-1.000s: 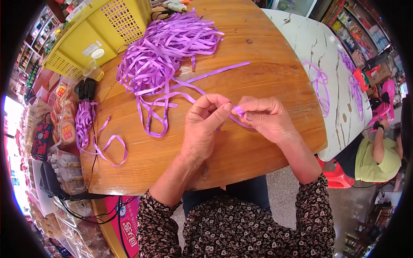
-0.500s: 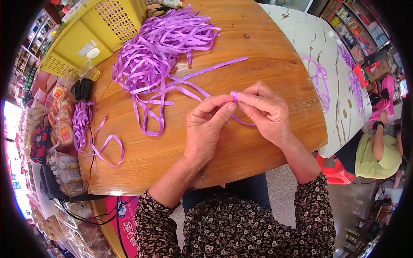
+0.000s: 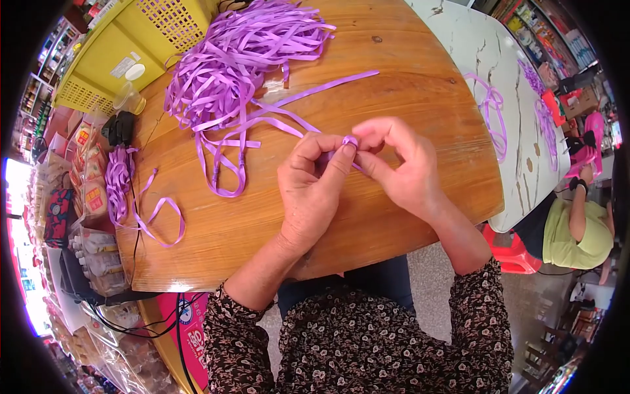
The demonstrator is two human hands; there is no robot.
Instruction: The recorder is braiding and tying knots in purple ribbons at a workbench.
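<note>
Above the wooden table, my left hand (image 3: 311, 177) pinches a purple ribbon (image 3: 350, 140) between thumb and forefinger, and a small loop of it stands up at the fingertips. Close on the other side is my right hand (image 3: 401, 164), its forefinger lifted and apart from the thumb. That thumb's tip is at the ribbon just below the loop; whether it presses on it I cannot tell. Part of the ribbon is hidden behind my fingers. Beyond my hands lies a large tangled pile of purple ribbons (image 3: 243, 65), with several loose strands trailing toward me.
A yellow plastic crate (image 3: 125, 49) and a clear cup (image 3: 130, 98) stand at the far left of the wooden table (image 3: 407, 85). A smaller ribbon bundle (image 3: 119, 184) lies by the left edge. More ribbons rest on the white marbled table (image 3: 453, 39). Another person (image 3: 577, 230) sits at right.
My right forefinger has parted from the ribbon and risen. The ribbon loop now stands at my left fingertips. Both hands have shifted slightly left in the picture.
</note>
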